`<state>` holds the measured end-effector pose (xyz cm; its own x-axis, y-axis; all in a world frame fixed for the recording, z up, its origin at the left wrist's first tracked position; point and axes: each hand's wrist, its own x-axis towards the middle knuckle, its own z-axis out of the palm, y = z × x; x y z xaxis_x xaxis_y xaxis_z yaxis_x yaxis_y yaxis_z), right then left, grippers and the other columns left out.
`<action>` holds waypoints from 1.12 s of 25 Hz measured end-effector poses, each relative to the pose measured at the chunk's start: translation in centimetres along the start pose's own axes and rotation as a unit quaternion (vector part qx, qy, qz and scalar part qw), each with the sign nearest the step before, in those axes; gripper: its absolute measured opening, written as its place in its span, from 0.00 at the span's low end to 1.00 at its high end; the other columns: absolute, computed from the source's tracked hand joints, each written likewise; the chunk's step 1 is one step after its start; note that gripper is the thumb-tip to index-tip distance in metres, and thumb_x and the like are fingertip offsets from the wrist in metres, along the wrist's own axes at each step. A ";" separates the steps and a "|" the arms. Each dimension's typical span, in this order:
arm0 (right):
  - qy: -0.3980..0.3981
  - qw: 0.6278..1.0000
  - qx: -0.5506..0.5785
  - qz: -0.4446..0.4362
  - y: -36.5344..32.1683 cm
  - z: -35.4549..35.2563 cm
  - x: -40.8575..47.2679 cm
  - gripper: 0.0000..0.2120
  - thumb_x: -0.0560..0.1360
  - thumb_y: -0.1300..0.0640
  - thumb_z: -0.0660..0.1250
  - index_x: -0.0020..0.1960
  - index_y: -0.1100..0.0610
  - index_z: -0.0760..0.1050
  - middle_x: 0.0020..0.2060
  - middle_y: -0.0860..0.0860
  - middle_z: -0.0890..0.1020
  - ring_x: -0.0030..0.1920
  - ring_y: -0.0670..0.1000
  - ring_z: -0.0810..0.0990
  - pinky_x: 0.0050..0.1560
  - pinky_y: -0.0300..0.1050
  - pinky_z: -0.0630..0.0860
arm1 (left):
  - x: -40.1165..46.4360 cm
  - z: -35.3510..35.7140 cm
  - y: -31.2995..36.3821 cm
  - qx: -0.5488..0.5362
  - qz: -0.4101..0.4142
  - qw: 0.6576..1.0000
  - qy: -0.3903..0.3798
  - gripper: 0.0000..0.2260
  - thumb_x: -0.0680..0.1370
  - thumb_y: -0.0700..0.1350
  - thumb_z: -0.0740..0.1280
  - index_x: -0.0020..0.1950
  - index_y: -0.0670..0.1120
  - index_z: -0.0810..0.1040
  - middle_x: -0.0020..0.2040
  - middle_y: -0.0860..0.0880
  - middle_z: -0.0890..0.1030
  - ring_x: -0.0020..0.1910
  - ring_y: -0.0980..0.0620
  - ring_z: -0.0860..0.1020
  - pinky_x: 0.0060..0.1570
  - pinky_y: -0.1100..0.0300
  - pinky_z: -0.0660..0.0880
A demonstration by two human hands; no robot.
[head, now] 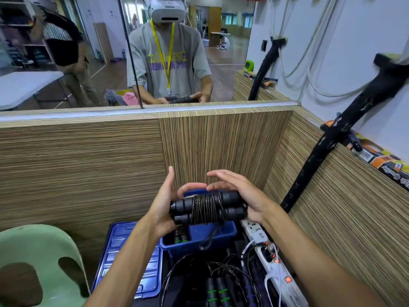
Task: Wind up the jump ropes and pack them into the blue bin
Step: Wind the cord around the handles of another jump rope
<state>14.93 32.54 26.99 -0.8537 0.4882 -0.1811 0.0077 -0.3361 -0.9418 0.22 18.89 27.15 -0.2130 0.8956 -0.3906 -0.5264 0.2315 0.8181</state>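
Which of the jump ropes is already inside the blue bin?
The rope with green-ringed handles in the blue bin's left corner. The wound rope is held above it by both hands; the loose ropes lie outside.

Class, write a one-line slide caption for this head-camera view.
Both hands hold a wound jump rope above the blue bin.

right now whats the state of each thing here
wound jump rope: cord coiled round both handles, tail loop hanging
left hand: grips the handle ends
right hand: cups the other ends, fingers straight
blue bin: open, one rope inside
bin lid: off, beside bin
loose ropes: unwound
power strip: switches lit
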 end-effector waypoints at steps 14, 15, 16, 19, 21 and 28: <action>-0.132 0.973 0.118 0.151 1.0 -0.4 0.6 0.44 0.74 0.28 0.60 0.78 0.56 0.60 0.69 0.65 0.72 0.67 0.64 0.74 0.62 0.67 0.73 | 0.7 -0.1 -0.1 -0.063 -0.014 0.989 -0.131 0.39 0.73 0.75 0.50 0.71 0.50 0.72 0.74 0.37 0.66 0.70 0.39 0.68 0.70 0.37 0.62; -0.137 0.971 0.121 0.154 1.1 -0.3 0.4 0.44 0.75 0.28 0.59 0.77 0.60 0.62 0.67 0.65 0.74 0.63 0.63 0.77 0.60 0.64 0.76 | 0.8 -0.1 -0.1 -0.060 -0.017 0.988 -0.138 0.40 0.73 0.75 0.49 0.71 0.48 0.72 0.72 0.35 0.68 0.67 0.38 0.71 0.69 0.38 0.64; -0.135 0.971 0.121 0.154 1.3 -0.3 0.2 0.43 0.76 0.29 0.58 0.75 0.63 0.65 0.65 0.64 0.76 0.60 0.61 0.79 0.60 0.62 0.76 | 0.8 -0.1 -0.1 -0.054 -0.023 0.987 -0.149 0.40 0.73 0.75 0.49 0.72 0.47 0.71 0.70 0.35 0.71 0.63 0.38 0.74 0.67 0.39 0.66; -0.113 0.977 0.108 0.148 1.6 -0.4 0.1 0.41 0.77 0.31 0.56 0.69 0.68 0.71 0.56 0.62 0.79 0.52 0.57 0.82 0.59 0.56 0.76 | 0.9 0.1 -0.6 -0.051 -0.028 0.987 -0.148 0.37 0.77 0.71 0.50 0.72 0.44 0.71 0.69 0.38 0.73 0.62 0.41 0.76 0.65 0.43 0.69; -0.099 0.982 0.073 0.143 1.4 -0.3 0.2 0.41 0.78 0.32 0.57 0.68 0.70 0.72 0.54 0.62 0.81 0.49 0.56 0.83 0.54 0.52 0.79 | 1.1 0.2 -1.1 -0.078 -0.020 0.988 -0.134 0.31 0.80 0.64 0.51 0.71 0.43 0.71 0.69 0.39 0.74 0.62 0.42 0.77 0.61 0.46 0.75; -0.097 0.986 0.025 0.135 0.7 0.1 0.3 0.41 0.76 0.32 0.60 0.68 0.68 0.72 0.56 0.66 0.77 0.46 0.56 0.81 0.47 0.49 0.79 | 0.6 0.6 -1.8 -0.124 0.015 0.987 -0.101 0.23 0.83 0.52 0.51 0.69 0.38 0.72 0.66 0.40 0.76 0.66 0.42 0.75 0.66 0.44 0.71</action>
<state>14.62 32.38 26.33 -0.9079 0.2134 -0.3607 0.2266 -0.4740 -0.8509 1.55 19.20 25.71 -0.0767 0.9639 -0.2549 -0.7128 0.1258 0.6900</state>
